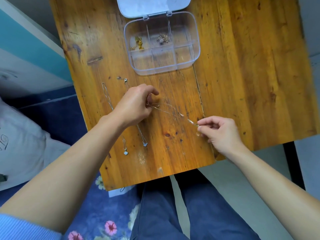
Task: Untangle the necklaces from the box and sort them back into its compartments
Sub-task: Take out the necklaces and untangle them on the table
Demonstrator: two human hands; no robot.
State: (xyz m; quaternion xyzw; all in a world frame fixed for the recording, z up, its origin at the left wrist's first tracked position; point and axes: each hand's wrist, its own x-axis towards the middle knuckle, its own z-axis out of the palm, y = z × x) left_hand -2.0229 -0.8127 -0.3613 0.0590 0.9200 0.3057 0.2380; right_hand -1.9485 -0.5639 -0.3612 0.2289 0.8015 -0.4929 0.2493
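holding gold necklace (139,43) in box (196,54) compartment

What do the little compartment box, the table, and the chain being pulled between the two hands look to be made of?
Box: clear hard plastic, apparently; the wood grain shows through its walls and dividers.
Table: wood with a glossy orange varnish; grain, knots and a crack between boards are visible.
Chain: fine gold-coloured metal, probably; it glints, though blur hides the links.
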